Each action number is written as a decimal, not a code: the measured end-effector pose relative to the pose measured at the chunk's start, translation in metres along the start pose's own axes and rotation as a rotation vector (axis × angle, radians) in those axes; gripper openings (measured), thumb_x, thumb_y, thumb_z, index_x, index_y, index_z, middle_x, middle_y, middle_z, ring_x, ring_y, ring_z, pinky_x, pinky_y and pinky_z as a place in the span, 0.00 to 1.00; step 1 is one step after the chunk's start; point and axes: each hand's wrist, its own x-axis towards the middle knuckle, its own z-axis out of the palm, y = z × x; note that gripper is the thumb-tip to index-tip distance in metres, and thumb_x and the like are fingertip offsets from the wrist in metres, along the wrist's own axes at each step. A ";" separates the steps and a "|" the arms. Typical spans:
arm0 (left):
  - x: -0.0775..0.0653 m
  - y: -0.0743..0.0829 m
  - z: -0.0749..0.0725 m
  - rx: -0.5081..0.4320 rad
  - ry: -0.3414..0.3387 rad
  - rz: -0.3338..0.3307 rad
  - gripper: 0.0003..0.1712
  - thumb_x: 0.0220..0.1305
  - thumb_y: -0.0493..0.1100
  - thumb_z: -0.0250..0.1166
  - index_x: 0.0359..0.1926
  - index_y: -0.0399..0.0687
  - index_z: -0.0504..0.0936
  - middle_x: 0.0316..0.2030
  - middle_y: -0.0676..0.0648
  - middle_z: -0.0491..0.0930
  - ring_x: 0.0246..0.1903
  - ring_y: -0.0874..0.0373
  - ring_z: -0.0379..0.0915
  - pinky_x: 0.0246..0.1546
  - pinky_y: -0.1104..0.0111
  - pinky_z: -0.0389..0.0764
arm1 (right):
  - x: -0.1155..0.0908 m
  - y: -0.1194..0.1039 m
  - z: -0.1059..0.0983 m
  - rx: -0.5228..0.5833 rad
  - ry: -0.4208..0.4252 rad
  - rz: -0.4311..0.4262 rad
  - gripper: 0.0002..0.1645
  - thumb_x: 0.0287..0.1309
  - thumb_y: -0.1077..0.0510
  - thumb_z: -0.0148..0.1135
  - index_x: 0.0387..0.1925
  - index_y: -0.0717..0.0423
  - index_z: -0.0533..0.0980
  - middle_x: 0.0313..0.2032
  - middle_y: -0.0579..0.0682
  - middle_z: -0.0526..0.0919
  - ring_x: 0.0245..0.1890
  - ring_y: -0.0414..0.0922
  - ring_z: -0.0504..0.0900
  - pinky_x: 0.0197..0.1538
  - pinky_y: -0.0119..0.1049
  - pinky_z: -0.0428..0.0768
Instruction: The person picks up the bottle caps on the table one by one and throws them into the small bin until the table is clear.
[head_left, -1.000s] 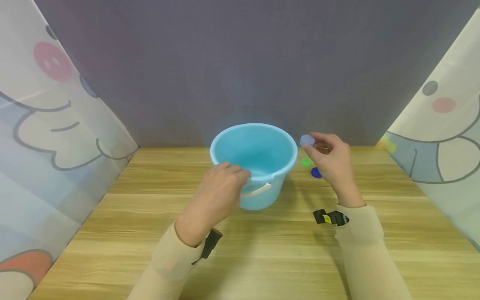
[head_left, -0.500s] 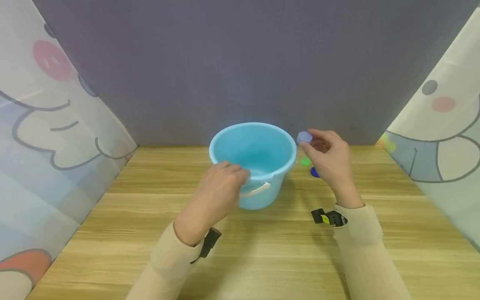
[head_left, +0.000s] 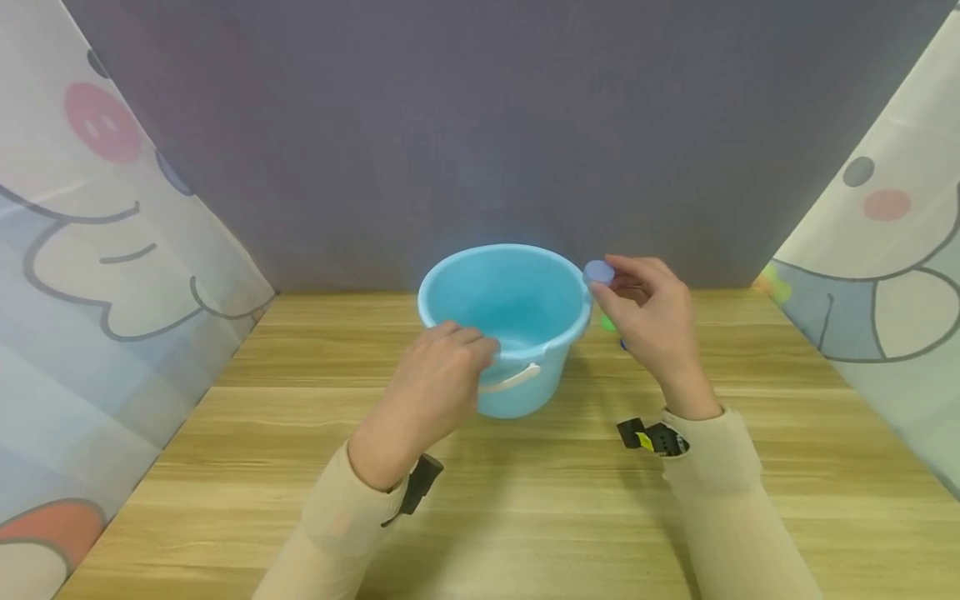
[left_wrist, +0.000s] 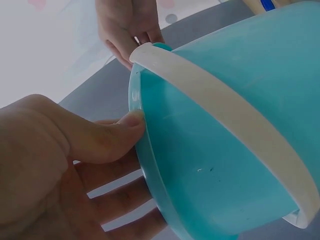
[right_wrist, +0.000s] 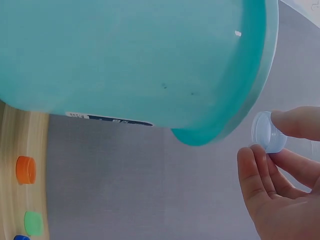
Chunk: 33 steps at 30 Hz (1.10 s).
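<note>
Pale cap is pinched in the right hand; left hand grips the bucket.

We log a yellowish-brown wood-grain tabletop. On it we see an upright light-blue round plastic bucket; near it, in a row, small round orange cap, bright-green round cap, dark-blue round cap.

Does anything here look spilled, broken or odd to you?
Nothing looks spilled or clearly broken. The blue bucket stands upright, its rim held by the left hand; the right hand pinches a pale cap. The one oddity: dark specks marring the bucket's smooth outer wall; I can't tell whether dirt or scratches.
</note>
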 end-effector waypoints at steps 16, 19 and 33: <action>-0.002 0.002 -0.005 -0.023 -0.048 -0.068 0.11 0.58 0.26 0.67 0.31 0.47 0.81 0.28 0.51 0.80 0.30 0.52 0.71 0.26 0.63 0.73 | -0.002 -0.003 0.008 0.040 -0.014 -0.063 0.21 0.61 0.68 0.68 0.56 0.70 0.79 0.45 0.56 0.78 0.43 0.42 0.80 0.52 0.27 0.80; -0.002 0.002 -0.005 -0.022 -0.057 -0.076 0.11 0.59 0.26 0.66 0.31 0.47 0.81 0.29 0.51 0.80 0.31 0.52 0.72 0.25 0.63 0.74 | -0.002 -0.004 0.009 0.045 -0.017 -0.061 0.22 0.60 0.69 0.68 0.56 0.70 0.79 0.45 0.56 0.78 0.43 0.42 0.80 0.52 0.27 0.80; 0.000 0.000 -0.003 -0.029 -0.060 -0.048 0.07 0.61 0.30 0.69 0.34 0.46 0.82 0.27 0.51 0.77 0.30 0.53 0.70 0.30 0.65 0.73 | -0.005 -0.011 0.018 0.036 -0.055 -0.033 0.23 0.60 0.69 0.68 0.57 0.71 0.78 0.47 0.58 0.78 0.44 0.45 0.80 0.53 0.30 0.80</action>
